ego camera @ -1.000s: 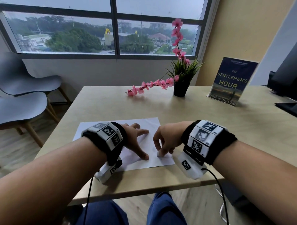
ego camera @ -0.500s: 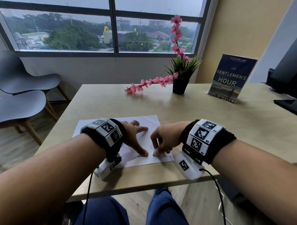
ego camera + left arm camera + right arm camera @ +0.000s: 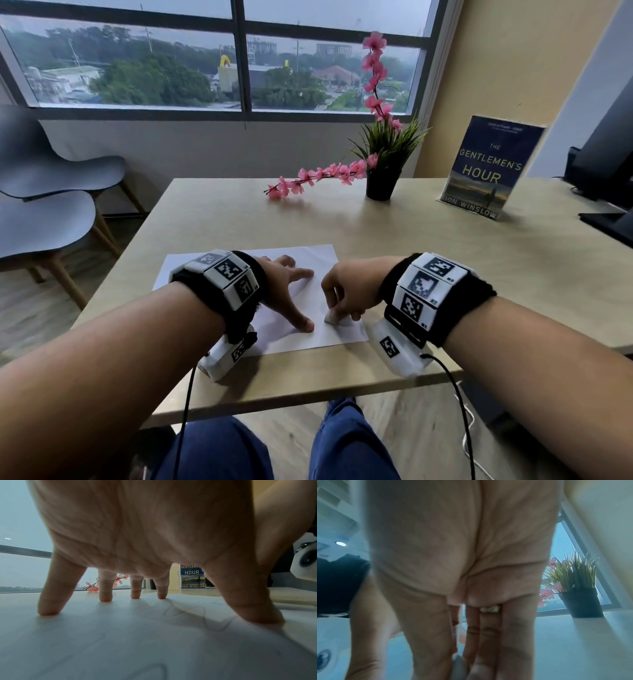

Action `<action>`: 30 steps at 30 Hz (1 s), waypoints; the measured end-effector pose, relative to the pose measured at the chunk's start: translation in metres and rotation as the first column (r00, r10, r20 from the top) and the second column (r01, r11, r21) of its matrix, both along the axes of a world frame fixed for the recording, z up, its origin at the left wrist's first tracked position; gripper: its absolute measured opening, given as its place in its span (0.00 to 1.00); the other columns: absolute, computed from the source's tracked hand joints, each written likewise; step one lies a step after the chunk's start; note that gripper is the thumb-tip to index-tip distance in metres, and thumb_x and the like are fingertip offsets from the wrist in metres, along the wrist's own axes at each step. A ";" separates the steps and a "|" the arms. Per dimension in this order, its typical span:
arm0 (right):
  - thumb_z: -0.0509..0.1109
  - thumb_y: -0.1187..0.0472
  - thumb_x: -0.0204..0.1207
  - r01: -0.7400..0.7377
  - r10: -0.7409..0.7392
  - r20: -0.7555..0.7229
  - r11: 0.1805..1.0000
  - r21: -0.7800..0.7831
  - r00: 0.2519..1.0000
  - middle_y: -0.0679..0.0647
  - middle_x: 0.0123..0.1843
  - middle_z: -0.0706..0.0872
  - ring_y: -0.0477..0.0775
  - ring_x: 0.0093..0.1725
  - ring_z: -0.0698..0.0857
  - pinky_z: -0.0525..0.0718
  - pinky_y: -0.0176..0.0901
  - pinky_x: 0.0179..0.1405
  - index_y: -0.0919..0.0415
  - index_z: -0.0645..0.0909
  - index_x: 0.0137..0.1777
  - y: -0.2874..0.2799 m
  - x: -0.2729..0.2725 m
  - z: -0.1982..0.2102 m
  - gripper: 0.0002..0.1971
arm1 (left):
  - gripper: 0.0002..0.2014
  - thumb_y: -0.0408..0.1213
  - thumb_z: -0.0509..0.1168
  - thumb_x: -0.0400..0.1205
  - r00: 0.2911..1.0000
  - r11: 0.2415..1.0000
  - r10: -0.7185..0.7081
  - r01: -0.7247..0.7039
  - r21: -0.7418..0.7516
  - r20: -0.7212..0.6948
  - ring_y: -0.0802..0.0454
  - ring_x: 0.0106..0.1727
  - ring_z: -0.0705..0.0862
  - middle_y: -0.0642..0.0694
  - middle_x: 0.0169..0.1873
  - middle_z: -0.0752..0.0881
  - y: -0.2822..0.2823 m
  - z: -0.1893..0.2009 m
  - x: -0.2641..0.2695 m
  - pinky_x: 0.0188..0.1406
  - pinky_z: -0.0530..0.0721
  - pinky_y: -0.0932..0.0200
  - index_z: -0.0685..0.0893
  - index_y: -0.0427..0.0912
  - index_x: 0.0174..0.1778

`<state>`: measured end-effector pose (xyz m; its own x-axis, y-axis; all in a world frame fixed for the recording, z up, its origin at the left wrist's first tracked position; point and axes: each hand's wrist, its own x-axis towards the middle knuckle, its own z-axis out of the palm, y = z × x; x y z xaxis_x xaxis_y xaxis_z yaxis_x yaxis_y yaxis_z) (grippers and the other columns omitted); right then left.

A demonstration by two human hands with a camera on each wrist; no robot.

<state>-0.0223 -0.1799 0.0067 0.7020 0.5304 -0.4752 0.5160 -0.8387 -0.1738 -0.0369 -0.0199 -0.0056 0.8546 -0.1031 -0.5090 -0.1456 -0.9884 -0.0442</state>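
Two grips rest on one white sheet of paper (image 3: 318, 262), which lies flat on the near part of the wooden counter (image 3: 428, 267), its near edge close to the counter's near edge. My left grip (image 3: 286, 291) is spread apart. Its fingertips (image 3: 49, 609) and thumb press down on the left and middle of the sheet, with the palm raised off it.

My right grip (image 3: 349, 291) sits just right of the left thumb, apart from it, with fingers curled together and clamped on a small white eraser (image 3: 333, 319). The eraser's lower end touches the paper near the sheet's near right corner. From the left wrist, faint pencil scribbles (image 3: 187, 613) show on the sheet between my thumb and the other fingers. From the right wrist the eraser is a blurred pale lump between thumb and fingers, and a ring (image 3: 489, 609) sits on one finger.

Far across the counter stands a black pot (image 3: 381, 186) of green grass and pink blossoms, with one flowering branch (image 3: 308, 178) drooping left, low over the counter top. Right of the pot a book (image 3: 488, 171) stands upright, cover facing me. At the far right edge is a dark monitor (image 3: 609, 150). Two grey chairs (image 3: 44, 219) stand left of the counter, under the window (image 3: 164, 61).
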 end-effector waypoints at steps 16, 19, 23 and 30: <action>0.75 0.48 0.74 -0.040 0.037 -0.090 0.999 -0.025 0.995 0.54 0.46 0.92 0.48 0.40 0.90 0.84 0.41 0.45 0.55 0.83 0.47 -0.012 -0.013 0.004 0.11 | 0.55 0.75 0.67 0.61 1.000 1.000 -0.007 0.007 0.002 0.003 0.44 0.84 0.51 0.58 0.84 0.43 0.001 -0.001 0.001 0.79 0.63 0.39 0.44 0.70 0.80; 0.75 0.48 0.74 -0.033 0.029 -0.079 0.999 -0.042 0.996 0.54 0.47 0.92 0.48 0.41 0.90 0.83 0.40 0.44 0.55 0.83 0.49 -0.012 -0.008 0.005 0.12 | 0.55 0.75 0.67 0.61 1.000 1.000 -0.003 0.003 -0.004 0.005 0.44 0.84 0.51 0.58 0.84 0.44 0.001 -0.002 0.001 0.79 0.63 0.38 0.44 0.70 0.80; 0.76 0.49 0.74 0.018 -0.018 -0.047 1.000 -0.020 0.999 0.56 0.47 0.93 0.48 0.39 0.89 0.85 0.44 0.49 0.55 0.82 0.47 -0.012 -0.003 0.003 0.11 | 0.55 0.77 0.66 0.59 1.000 1.000 -0.007 0.007 0.008 0.009 0.44 0.84 0.52 0.59 0.84 0.45 0.000 -0.001 0.001 0.78 0.62 0.37 0.45 0.71 0.80; 0.74 0.46 0.75 0.065 -0.066 0.011 0.995 0.074 0.998 0.45 0.34 0.88 0.45 0.36 0.84 0.79 0.35 0.37 0.53 0.83 0.50 -0.012 -0.006 0.015 0.12 | 0.51 0.67 0.70 0.67 1.000 0.988 0.021 -0.022 -0.153 -0.004 0.51 0.82 0.61 0.62 0.83 0.46 0.006 0.008 -0.008 0.75 0.72 0.50 0.45 0.69 0.81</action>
